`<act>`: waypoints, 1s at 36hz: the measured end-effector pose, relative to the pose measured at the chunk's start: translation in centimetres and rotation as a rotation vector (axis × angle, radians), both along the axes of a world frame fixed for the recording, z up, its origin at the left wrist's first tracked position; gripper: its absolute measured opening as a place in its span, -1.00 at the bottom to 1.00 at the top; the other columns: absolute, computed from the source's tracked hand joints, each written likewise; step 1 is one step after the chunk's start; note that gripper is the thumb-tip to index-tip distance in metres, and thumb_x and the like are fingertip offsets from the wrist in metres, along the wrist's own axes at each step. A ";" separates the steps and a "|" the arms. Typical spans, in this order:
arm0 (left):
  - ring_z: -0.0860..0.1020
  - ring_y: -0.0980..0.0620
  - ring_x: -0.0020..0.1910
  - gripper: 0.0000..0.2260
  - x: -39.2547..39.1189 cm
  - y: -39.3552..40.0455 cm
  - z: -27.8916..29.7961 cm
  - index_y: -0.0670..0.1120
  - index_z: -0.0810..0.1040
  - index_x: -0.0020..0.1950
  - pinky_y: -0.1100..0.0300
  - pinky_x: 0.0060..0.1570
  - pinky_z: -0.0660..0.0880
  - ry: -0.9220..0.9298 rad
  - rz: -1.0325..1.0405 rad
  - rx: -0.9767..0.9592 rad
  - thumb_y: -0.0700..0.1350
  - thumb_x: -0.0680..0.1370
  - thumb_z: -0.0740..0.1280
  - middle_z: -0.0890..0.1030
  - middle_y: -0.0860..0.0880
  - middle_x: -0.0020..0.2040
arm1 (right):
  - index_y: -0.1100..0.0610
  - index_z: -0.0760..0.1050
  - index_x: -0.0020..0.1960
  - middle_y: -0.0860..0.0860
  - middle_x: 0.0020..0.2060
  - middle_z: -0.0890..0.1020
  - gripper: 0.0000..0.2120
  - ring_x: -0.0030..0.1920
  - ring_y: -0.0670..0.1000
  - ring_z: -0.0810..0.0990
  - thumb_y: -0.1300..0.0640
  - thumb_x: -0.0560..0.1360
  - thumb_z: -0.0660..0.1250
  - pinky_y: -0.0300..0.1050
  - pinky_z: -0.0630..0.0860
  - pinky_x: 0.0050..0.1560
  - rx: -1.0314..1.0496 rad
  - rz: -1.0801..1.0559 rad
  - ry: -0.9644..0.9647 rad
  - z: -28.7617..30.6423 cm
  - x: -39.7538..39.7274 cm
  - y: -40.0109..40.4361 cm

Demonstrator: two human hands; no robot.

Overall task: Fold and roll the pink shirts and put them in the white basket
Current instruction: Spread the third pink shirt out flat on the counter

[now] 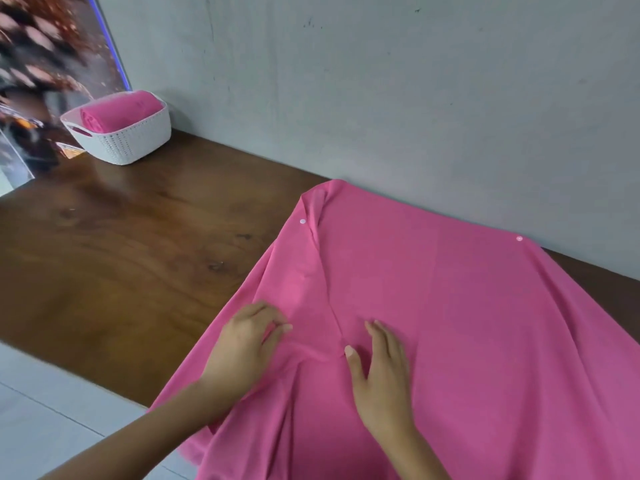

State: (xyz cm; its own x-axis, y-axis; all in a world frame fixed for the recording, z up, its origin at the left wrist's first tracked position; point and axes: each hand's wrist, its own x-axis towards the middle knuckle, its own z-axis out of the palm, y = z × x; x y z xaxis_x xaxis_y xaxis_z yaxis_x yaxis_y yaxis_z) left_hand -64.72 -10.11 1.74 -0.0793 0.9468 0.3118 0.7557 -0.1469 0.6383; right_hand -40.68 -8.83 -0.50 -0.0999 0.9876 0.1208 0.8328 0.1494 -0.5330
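A pink shirt (467,306) lies spread over the right part of the brown wooden table (121,254), its lower part hanging over the front edge. My left hand (246,344) rests on its left side with the fingers curled into the cloth near a fold. My right hand (381,368) lies flat on the shirt just right of a seam, fingers straight. At the back left stands the white basket (128,140) with a rolled pink shirt (117,112) inside.
A grey wall (381,98) runs along the table's back edge. A dark patterned panel (41,81) leans at the far left behind the basket. Light floor tiles (41,410) show below the table's front edge.
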 end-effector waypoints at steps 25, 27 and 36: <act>0.47 0.15 -0.24 -0.84 -8.9 -0.9 2.4 -0.01 0.50 -0.18 0.25 -0.26 0.37 -0.097 -0.080 -0.084 -0.13 0.58 0.41 0.51 0.12 -0.24 | 0.16 0.42 0.48 0.06 0.49 0.41 -0.56 0.53 0.07 0.27 -0.02 0.68 0.13 0.00 0.17 0.55 0.083 -0.147 -0.158 -1.1 -2.1 -2.8; 0.51 0.08 -0.23 -0.86 -11.5 -0.1 2.7 -0.04 0.53 -0.18 0.13 -0.22 0.43 -0.098 -0.030 -0.104 -0.16 0.57 0.41 0.57 0.07 -0.23 | 0.15 0.43 0.48 0.05 0.49 0.41 -0.56 0.53 0.06 0.27 0.00 0.66 0.19 -0.02 0.16 0.55 0.075 -0.147 -0.139 -1.0 -2.0 -2.8; 0.57 -0.12 -0.11 -0.92 -21.3 4.5 4.3 -0.12 0.58 -0.09 0.02 -0.08 0.52 -0.044 0.180 -0.187 -0.17 0.60 0.34 0.64 -0.08 -0.14 | 0.11 0.43 0.48 -0.01 0.49 0.40 -0.57 0.53 0.00 0.26 0.01 0.65 0.23 -0.04 0.16 0.54 0.052 -0.165 -0.112 -0.8 -2.1 -3.1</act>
